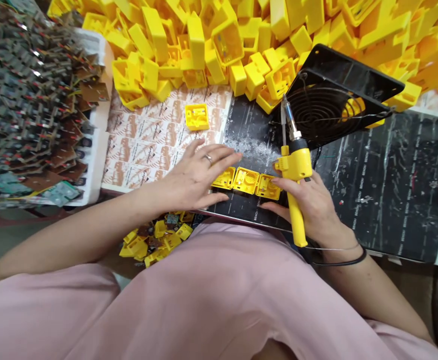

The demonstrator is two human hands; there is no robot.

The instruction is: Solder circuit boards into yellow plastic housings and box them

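Observation:
My right hand [309, 205] is closed around a yellow soldering iron [296, 172], its metal tip pointing up and away, and its fingertips touch the rightmost of three small yellow plastic housings [246, 181] lined up on the black work mat [384, 175]. My left hand [196, 175] lies flat with fingers stretched out, a ring on one finger, and its fingertips rest by the leftmost housing. It holds nothing.
A big heap of yellow plastic housings [264, 35] fills the back. A black fan [335, 95] leans against it. One loose housing [197, 116] lies on printed paper. A tray of circuit boards [31, 100] sits left. More yellow parts [155, 240] lie below the table edge.

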